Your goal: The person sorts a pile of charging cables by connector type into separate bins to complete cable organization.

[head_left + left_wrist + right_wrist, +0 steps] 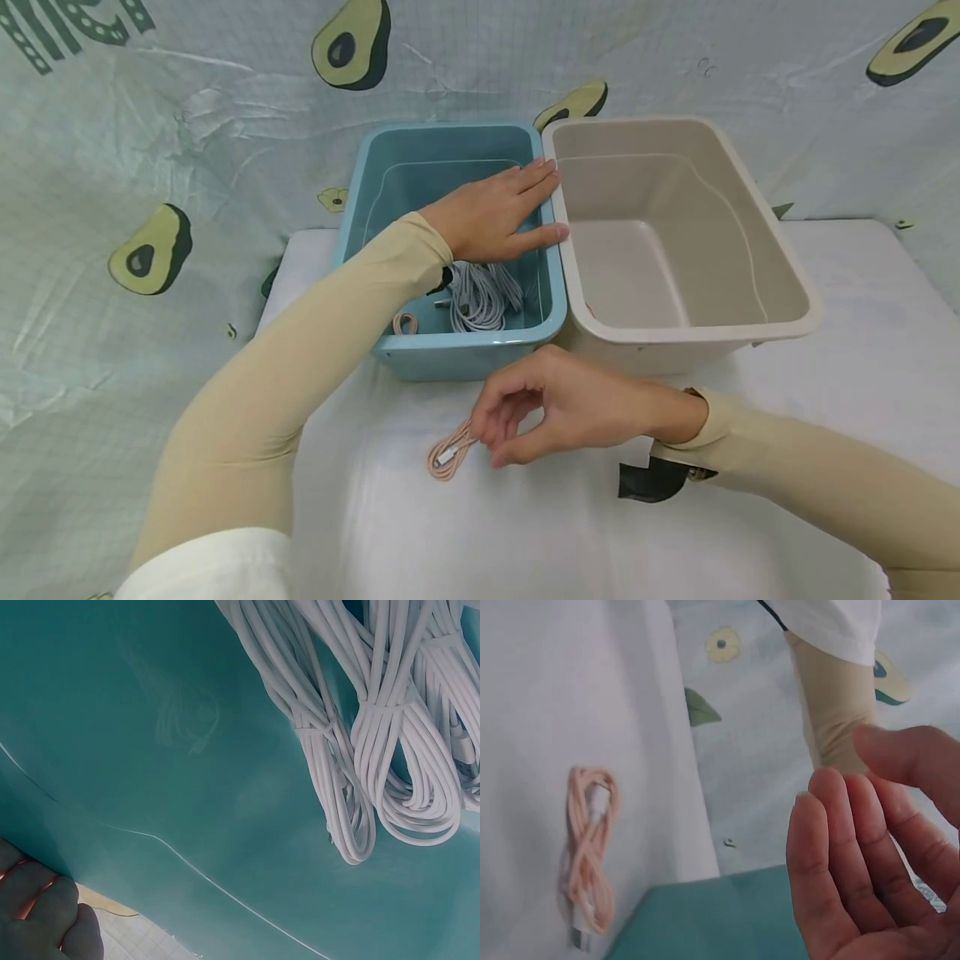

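Note:
My left hand [501, 210] reaches over the blue bin [472, 340], its fingertips resting at the rim where it meets the beige bin [697, 333]. In the left wrist view, bundles of white cable [405, 750] lie inside the blue bin, and some fingers [49, 919] show at the lower left corner. My right hand [558, 408] hovers over the table before the bins, fingers loosely bent and nothing between them. Beside it, a coiled pink charging cable [592, 855] with white plugs lies on the white cloth. A second small pink coil [405, 323] sits in the blue bin.
The two bins stand side by side on a white-covered table [390, 533]. Behind and to the left hangs a pale sheet [247, 125] printed with avocados. A dark strap [652, 482] hangs from the right wrist.

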{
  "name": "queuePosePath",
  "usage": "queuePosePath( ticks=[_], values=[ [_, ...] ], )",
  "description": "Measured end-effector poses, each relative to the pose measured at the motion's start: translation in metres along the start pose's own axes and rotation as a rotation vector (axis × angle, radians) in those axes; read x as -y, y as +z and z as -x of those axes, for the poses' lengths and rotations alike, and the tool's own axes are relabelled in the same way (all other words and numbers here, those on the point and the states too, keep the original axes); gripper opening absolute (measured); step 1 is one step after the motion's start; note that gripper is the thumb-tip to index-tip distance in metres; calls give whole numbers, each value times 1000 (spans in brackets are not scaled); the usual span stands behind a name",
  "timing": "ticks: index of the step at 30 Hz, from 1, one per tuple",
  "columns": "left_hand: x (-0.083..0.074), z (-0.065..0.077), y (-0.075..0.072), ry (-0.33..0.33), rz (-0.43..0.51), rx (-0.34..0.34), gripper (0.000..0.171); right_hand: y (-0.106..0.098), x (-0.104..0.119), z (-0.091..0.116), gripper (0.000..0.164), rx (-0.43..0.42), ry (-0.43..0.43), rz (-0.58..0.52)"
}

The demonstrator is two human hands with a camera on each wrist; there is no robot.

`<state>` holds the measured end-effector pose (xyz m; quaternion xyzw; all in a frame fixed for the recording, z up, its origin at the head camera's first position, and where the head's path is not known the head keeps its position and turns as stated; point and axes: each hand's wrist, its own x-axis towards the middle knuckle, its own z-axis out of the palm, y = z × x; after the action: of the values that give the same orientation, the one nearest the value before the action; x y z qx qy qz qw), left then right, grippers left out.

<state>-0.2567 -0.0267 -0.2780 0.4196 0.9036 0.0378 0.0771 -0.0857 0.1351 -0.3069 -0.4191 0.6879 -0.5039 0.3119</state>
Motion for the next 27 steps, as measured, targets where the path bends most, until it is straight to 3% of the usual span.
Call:
queuePosePath(
  ticks=[12,19,27],
  values=[
    [0,0,0,-17,0,5,84,30,-48,-8,30,-153,94,-239],
    [0,0,0,-14,-2,0,84,36,-74,-17,34,-209,37,-114],
    [1,-2,0,-19,3,6,84,34,-85,-31,40,-178,17,120]
  ],
)
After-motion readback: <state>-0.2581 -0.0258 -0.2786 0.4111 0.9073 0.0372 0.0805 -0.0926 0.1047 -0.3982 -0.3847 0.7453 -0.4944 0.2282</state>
